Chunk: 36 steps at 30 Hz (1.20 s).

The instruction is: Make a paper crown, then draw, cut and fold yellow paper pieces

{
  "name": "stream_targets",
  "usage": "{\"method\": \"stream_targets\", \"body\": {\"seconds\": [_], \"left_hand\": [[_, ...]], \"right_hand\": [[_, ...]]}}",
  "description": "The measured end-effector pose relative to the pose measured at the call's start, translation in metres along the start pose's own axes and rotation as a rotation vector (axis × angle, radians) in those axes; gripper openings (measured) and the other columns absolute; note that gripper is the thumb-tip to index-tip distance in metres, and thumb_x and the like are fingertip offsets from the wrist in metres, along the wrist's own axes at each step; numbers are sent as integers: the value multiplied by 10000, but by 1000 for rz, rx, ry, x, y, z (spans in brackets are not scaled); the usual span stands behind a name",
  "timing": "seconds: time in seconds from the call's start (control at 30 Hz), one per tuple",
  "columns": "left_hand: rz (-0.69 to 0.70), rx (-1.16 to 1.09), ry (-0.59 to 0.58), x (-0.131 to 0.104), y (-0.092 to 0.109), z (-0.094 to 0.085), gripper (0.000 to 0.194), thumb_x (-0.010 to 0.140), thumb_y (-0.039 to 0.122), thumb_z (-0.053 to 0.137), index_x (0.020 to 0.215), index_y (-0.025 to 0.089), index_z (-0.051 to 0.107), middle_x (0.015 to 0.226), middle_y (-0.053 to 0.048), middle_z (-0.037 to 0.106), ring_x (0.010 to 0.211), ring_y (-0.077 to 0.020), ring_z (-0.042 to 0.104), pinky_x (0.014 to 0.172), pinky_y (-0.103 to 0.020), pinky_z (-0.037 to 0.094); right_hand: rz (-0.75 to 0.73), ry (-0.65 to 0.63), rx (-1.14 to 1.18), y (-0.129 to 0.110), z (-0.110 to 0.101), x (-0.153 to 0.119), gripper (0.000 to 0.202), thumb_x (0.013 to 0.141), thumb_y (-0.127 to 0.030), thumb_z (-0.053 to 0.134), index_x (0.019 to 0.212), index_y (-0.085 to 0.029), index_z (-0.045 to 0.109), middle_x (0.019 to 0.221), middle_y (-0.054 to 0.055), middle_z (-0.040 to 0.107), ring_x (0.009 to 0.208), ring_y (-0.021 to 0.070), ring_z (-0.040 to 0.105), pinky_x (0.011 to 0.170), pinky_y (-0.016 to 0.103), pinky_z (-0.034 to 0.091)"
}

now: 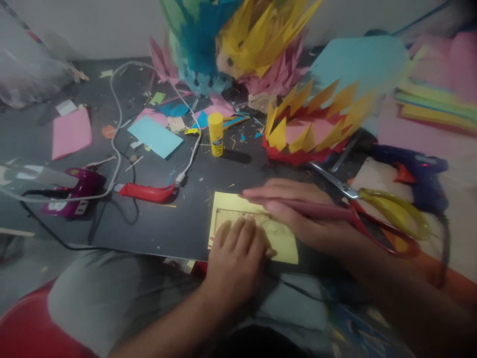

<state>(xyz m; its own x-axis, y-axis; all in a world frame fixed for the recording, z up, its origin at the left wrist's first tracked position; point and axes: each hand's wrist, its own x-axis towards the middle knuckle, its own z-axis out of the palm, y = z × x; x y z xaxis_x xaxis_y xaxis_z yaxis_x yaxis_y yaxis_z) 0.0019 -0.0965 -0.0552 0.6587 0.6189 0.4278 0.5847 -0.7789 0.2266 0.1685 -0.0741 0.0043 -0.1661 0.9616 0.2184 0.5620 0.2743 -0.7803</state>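
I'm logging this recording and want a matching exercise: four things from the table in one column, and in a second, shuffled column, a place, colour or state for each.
Things:
1. Glue stick
2. Cutter
3. Scissors
4. Yellow paper

Places, colours, states:
A. Partly covered by the left hand
B. One handle loop yellow, the other red
C. Standing upright
D. Lying down, one end near the white cable's plug

Right pairs: 1-C, 2-D, 3-B, 4-A
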Motion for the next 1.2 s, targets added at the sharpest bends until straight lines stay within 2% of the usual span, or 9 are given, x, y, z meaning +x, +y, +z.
{"method": "stream_targets", "body": {"seconds": [0.1,0.17,0.23,0.3,0.43,0.67,0.93,1.2], "left_hand": [[9,13,-2,0,0,-1,272,923,295,427,1037,113,594,1079,-91,668,1038,-237,581,906,-403,440],[3,14,-18,0,0,-2,288,927,300,418,1062,114,592,1094,-92,661,1052,-235,574,914,-402,438],[-1,10,-26,0,0,-2,301,929,303,411,1085,116,588,1103,-90,655,1057,-235,569,918,-403,437],[2,5,-29,-1,0,-2,311,929,310,409,1086,112,591,1098,-92,654,1046,-238,570,917,-404,441],[-3,0,-45,0,-1,-2,309,924,321,420,1060,113,604,1085,-89,654,1027,-237,576,918,-402,449],[-20,51,-95,-1,3,-6,306,923,311,426,1083,120,605,1100,-84,654,1074,-231,574,941,-382,455],[-55,176,-131,-2,17,-12,327,914,286,435,1109,87,607,1135,-117,654,1087,-243,593,923,-361,485],[-59,249,-170,-4,26,-11,382,869,176,379,1161,27,575,1207,-177,604,1154,-281,549,926,-353,500]], "right_hand": [[41,-77,155,6,16,17,205,845,-173,490,923,-178,680,932,24,702,863,134,645,752,233,502],[102,-94,230,14,26,21,169,796,-141,516,878,-160,663,874,18,702,800,129,651,679,214,499],[145,-107,241,20,33,21,130,767,-137,536,830,-158,647,799,4,695,716,118,645,600,194,475],[136,-130,226,23,36,19,103,769,-156,551,817,-161,642,776,-1,693,690,110,637,586,187,459],[76,-164,230,24,36,18,110,784,-160,554,850,-161,642,852,12,704,764,112,650,653,188,466],[24,-184,166,22,36,19,125,777,-138,554,858,-158,648,840,9,701,727,101,638,639,181,459],[15,-170,142,21,37,20,138,776,-138,548,851,-163,662,824,10,701,719,104,637,623,184,460],[60,-149,156,23,38,16,138,792,-175,543,854,-163,666,832,28,710,709,125,646,610,210,470]]}}
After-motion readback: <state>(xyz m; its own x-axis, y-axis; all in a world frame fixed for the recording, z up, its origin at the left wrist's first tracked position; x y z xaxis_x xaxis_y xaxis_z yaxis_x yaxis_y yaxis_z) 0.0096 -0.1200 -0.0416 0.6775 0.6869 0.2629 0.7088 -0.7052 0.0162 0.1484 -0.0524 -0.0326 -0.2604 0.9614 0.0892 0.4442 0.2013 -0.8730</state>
